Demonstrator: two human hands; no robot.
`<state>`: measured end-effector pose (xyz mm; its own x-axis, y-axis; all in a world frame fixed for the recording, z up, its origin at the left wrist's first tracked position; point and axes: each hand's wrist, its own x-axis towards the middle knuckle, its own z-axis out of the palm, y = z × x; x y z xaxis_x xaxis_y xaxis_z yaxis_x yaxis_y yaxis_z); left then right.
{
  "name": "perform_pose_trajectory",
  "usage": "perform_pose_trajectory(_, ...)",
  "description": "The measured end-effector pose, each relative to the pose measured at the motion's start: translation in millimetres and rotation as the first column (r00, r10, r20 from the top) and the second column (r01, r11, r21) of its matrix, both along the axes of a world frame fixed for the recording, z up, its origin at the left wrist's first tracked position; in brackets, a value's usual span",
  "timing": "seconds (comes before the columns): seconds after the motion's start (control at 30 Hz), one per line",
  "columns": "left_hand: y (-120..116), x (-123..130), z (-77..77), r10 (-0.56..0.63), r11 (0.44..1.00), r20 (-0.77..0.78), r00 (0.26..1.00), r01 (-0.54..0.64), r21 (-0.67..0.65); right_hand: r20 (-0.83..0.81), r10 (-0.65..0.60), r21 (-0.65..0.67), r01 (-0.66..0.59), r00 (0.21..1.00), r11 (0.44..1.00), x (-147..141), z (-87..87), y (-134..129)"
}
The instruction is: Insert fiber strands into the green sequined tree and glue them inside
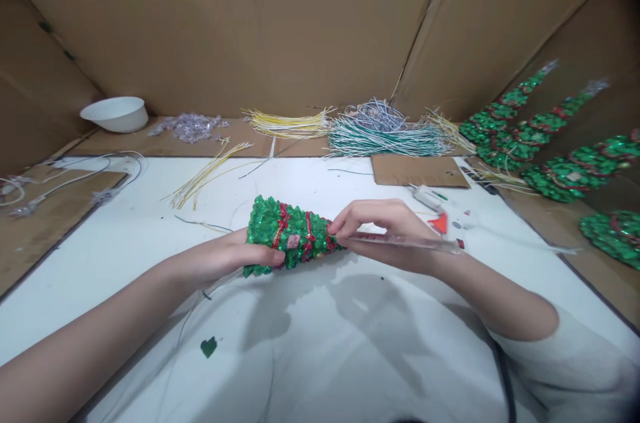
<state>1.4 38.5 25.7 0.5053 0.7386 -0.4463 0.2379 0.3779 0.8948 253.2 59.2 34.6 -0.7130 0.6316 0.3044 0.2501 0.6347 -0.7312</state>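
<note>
A small Christmas tree of green beads (295,223) lies on its side just above the table, with red garland wound round it and a pinkish patch on its flank. My left hand (235,253) grips its wide base, thumb across the near side. At the narrow end, my right hand (377,230) is closed, its fingertips pinched against the tree. A clear pen-like stick (410,240) runs from those fingers back over the hand; its working end is hidden. Thin wires (220,282) trail below my left hand.
Bundles of yellow (290,123) and green wires (387,140) line the back. A white bowl (121,114) and clear plastic pieces (190,126) stand left of them. A glue gun with an orange trigger (439,223) lies beyond my right hand. Several finished trees (575,170) stand right.
</note>
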Motion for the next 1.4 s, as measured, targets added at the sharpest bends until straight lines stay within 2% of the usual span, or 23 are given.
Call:
perform_pose_trajectory(0.27, 3, 1, 13.0, -0.172, 0.977, -0.004, 0.985, 0.171, 0.126, 0.061, 0.025, 0.059, -0.029, 0.998, 0.998, 6, -1.0, 8)
perform_pose_trajectory(0.4, 3, -3, 9.4, -0.229, 0.964, 0.041, 0.973, 0.221, 0.147, 0.012, 0.051, 0.020, -0.051, 0.999, 0.998, 6, -6.5, 11)
perform_pose_trajectory(0.47, 2, -6, 2.8, -0.186, 0.980, 0.083, 0.979, 0.178, 0.091, -0.028, 0.060, 0.004, -0.060, 0.998, 0.998, 5, -8.4, 12)
perform_pose_trajectory(0.57, 0, -7, -6.0, -0.062, 0.997, 0.149, 0.987, 0.068, -0.035, -0.021, 0.050, -0.043, -0.051, 0.999, 0.998, 6, -5.6, 11)
perform_pose_trajectory(0.7, -2, -3, -4.0, 0.001, 0.996, 0.153, 0.988, 0.012, -0.088, 0.045, 0.098, -0.122, -0.091, 0.994, 0.988, 11, 1.3, 12)
perform_pose_trajectory(0.73, -1, -2, -1.6, 0.003, 0.995, 0.164, 0.987, 0.013, -0.097, 0.039, 0.071, -0.132, -0.065, 0.997, 0.989, 12, 1.4, 12)
perform_pose_trajectory(0.8, -1, 2, 3.1, -0.014, 0.992, 0.196, 0.980, 0.038, -0.117, -0.030, -0.078, -0.172, 0.071, 0.997, 0.982, 11, -0.7, 11)
perform_pose_trajectory(0.87, 0, 4, 5.2, -0.036, 0.991, 0.236, 0.971, 0.066, -0.117, -0.143, -0.264, -0.272, 0.219, 0.954, 0.937, 8, -3.6, 9)
perform_pose_trajectory(0.93, 0, 4, 4.0, -0.042, 0.992, 0.248, 0.968, 0.071, -0.108, -0.220, -0.367, -0.384, 0.266, 0.904, 0.884, 5, -3.9, 7)
perform_pose_trajectory(1.03, 0, 2, -1.2, -0.025, 0.993, 0.227, 0.974, 0.050, -0.105, -0.192, -0.361, -0.487, 0.231, 0.913, 0.842, 7, 3.4, 6)
perform_pose_trajectory(1.1, -1, 0, -4.3, -0.015, 0.992, 0.211, 0.977, 0.040, -0.117, -0.120, -0.333, -0.502, 0.232, 0.935, 0.833, 12, 11.4, 7)
perform_pose_trajectory(1.17, -1, -2, -6.3, 0.005, 0.990, 0.202, 0.979, 0.024, -0.141, -0.052, -0.332, -0.438, 0.278, 0.942, 0.855, 17, 18.8, 8)
perform_pose_trajectory(1.3, -2, -3, -8.9, 0.079, 0.983, 0.202, 0.976, -0.043, -0.176, 0.056, -0.374, -0.152, 0.378, 0.926, 0.913, 24, 26.7, 6)
perform_pose_trajectory(1.4, -4, -2, -10.6, 0.128, 0.982, 0.212, 0.969, -0.093, -0.166, 0.140, -0.341, 0.132, 0.324, 0.930, 0.937, 27, 25.9, 1)
